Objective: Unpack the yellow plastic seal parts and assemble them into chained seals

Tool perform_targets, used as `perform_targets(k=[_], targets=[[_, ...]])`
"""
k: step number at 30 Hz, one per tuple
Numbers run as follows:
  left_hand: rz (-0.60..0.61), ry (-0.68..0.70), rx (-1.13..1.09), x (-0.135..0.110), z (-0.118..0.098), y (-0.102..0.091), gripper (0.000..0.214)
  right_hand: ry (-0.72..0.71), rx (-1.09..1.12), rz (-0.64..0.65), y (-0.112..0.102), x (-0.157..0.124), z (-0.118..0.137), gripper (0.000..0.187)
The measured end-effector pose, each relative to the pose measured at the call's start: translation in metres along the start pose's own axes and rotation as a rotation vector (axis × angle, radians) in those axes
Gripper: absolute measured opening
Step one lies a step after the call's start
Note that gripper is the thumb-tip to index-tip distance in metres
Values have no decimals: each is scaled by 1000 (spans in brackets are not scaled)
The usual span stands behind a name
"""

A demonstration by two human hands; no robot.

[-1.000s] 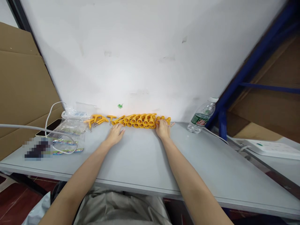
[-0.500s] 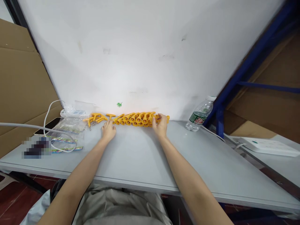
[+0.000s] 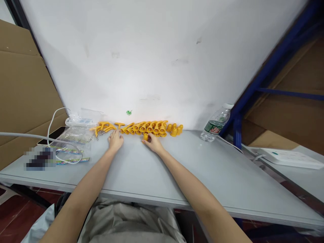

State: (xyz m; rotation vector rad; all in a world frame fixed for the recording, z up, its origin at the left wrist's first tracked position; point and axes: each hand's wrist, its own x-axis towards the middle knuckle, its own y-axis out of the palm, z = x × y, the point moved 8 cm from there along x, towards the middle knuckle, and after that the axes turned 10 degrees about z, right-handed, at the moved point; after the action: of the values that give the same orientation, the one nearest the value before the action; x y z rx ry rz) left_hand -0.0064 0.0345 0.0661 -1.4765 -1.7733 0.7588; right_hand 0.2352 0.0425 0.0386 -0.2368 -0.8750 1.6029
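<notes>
My right hand [image 3: 154, 143] pinches a small yellow cylindrical piece [image 3: 145, 136] just in front of a row of yellow horn-shaped pieces [image 3: 150, 129], whose flared mouths face me. Palm down, my left hand [image 3: 115, 140] rests on the table by the row's left end, fingers spread and holding nothing I can see. Beyond its fingertips lies a yellow T-shaped handle [image 3: 119, 125]. More yellow handles with small metal chains [image 3: 103, 128] are heaped to the left. Several short yellow cylindrical pieces [image 3: 174, 130] stand at the row's right end.
Clear plastic bags [image 3: 76, 135], a white cable [image 3: 52, 123] and a dark phone [image 3: 54, 133] occupy the table's left side. A plastic bottle [image 3: 216, 124] leans at the right. Behind the grey table [image 3: 141, 168] rises a white board [image 3: 157, 67]. A white power strip [image 3: 291, 158] lies far right.
My right hand has moved left and toward me from the row's right end, with a yellow cylindrical piece now in its fingers. Short pieces there are uncovered. My left hand has barely shifted.
</notes>
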Motion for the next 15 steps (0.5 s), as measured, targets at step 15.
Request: perform_targets(k=[15], targets=[[11,42,-54,77,17,7,28,26,37,27,7,7,-17,23]])
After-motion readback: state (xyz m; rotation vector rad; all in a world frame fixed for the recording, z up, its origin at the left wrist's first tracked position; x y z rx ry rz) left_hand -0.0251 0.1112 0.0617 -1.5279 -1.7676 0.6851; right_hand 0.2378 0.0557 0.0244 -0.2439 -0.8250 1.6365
